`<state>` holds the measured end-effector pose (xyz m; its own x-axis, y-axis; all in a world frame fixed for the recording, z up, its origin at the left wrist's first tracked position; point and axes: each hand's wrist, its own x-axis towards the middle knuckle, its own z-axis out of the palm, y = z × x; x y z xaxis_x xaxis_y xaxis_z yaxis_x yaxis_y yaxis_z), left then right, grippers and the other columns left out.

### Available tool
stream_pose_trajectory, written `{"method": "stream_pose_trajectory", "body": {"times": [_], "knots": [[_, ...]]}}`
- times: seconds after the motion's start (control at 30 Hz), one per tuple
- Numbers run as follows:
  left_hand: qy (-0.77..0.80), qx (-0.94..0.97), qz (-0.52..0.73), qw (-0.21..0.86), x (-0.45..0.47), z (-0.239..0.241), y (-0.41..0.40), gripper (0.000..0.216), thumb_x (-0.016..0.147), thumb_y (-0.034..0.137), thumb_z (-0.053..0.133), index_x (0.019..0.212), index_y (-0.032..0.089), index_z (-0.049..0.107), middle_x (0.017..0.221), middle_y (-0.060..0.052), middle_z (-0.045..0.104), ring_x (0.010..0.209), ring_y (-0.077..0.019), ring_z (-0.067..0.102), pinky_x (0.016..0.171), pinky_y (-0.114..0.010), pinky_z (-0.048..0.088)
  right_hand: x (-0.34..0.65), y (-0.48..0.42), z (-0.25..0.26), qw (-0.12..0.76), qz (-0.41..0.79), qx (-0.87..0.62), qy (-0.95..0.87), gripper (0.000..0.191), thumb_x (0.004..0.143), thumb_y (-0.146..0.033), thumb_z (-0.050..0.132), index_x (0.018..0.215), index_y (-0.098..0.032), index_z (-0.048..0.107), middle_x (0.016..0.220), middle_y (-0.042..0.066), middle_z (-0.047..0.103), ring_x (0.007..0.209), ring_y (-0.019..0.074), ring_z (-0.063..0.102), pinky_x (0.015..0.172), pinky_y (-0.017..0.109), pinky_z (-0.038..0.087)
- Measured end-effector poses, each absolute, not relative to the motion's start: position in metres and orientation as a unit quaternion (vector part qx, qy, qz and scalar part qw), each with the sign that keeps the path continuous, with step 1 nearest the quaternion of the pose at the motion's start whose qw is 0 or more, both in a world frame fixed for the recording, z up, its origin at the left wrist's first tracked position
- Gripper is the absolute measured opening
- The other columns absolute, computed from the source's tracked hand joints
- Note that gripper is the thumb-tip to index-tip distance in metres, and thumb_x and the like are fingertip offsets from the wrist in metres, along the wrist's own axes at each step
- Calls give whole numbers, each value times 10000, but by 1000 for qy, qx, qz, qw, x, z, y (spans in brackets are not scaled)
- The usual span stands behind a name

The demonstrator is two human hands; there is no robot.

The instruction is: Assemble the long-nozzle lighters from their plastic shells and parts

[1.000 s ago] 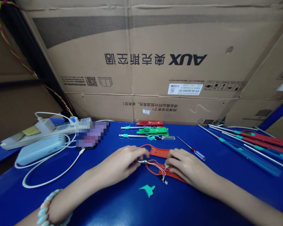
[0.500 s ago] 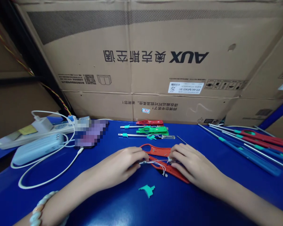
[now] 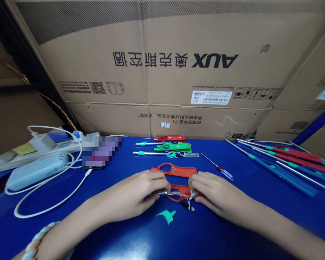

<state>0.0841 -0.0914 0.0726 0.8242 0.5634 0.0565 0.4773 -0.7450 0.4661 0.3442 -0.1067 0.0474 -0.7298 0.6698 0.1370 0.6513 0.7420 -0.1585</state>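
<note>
From here I see left hand point(image 3: 148, 187) pinching a tube point(image 3: 163, 193), right hand point(image 3: 212, 189) a pale part point(image 3: 193, 194); cardboard point(image 3: 168, 83) closes the bench's point(image 3: 119, 231) far edge.

The blue table point(image 3: 119, 240) is smooth and glossy; the brown cardboard panel point(image 3: 162, 85) is matt. Orange shells point(image 3: 181, 170) and a teal piece point(image 3: 167, 216) look like smooth plastic, the rods point(image 3: 237, 148) shiny metal, the screwdriver handle point(image 3: 226, 173) clear, glossy plastic.
</note>
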Motion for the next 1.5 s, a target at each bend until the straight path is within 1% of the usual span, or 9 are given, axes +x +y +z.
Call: {"method": "stream_pose_trajectory", "body": {"times": [0.17,0.37,0.57,0.7,0.9,1.03,1.13,1.3,1.5], "knots": [[295,921,93,236,84,76,-92,205,870,76,441,980,198,564,979,-34,575,851,-172,559,732,-267,440,350,-101,48,89,61,-328,-938,84,911,-140,475,879,-188,535,902,55,615,798,189,555,738,322,436],[295,918,109,242,82,79,-92,231,878,73,426,1014,201,562,996,-33,569,855,-167,549,753,-268,436,349,-104,53,104,76,-344,-930,66,916,-161,496,919,-192,554,924,53,619,830,190,566,754,321,452],[300,910,135,253,78,82,-88,257,882,77,419,1062,199,557,1003,-33,568,820,-156,544,759,-276,438,351,-108,63,150,102,-359,-916,153,960,-202,426,973,-204,578,977,62,596,865,188,581,759,313,476],[313,909,122,245,78,77,-84,235,864,69,427,1017,192,557,970,-23,563,782,-147,537,715,-261,432,352,-110,64,147,106,-381,-907,180,962,-200,423,991,-205,601,1002,65,561,827,172,596,735,293,496],[305,919,95,233,81,67,-81,266,847,46,419,1003,197,573,1003,-23,556,776,-140,541,684,-245,421,348,-105,52,108,36,-374,-920,145,904,-131,506,977,-169,625,941,80,602,854,211,592,734,328,503],[310,919,87,226,81,63,-81,273,838,33,419,998,194,570,1017,-26,561,791,-145,554,690,-247,429,344,-104,49,117,39,-383,-915,58,892,-139,532,886,-162,586,853,65,622,792,201,567,694,317,481],[312,919,87,226,81,62,-80,265,830,40,435,1002,189,571,1018,-29,577,806,-152,564,689,-248,436,341,-106,47,122,41,-389,-912,66,883,-120,517,853,-155,564,838,66,609,772,197,544,681,317,466],[311,921,89,216,79,64,-80,296,821,19,434,1021,194,566,998,-18,593,825,-152,570,687,-244,437,342,-106,43,134,44,-380,-914,117,854,-65,488,897,-140,567,883,75,592,820,208,526,740,346,459],[319,920,82,215,79,65,-79,335,813,-1,429,1041,203,563,1020,-13,599,854,-158,579,730,-259,449,344,-99,41,131,44,-357,-924,172,903,-84,450,976,-151,591,962,82,610,888,213,559,861,416,443]]}}
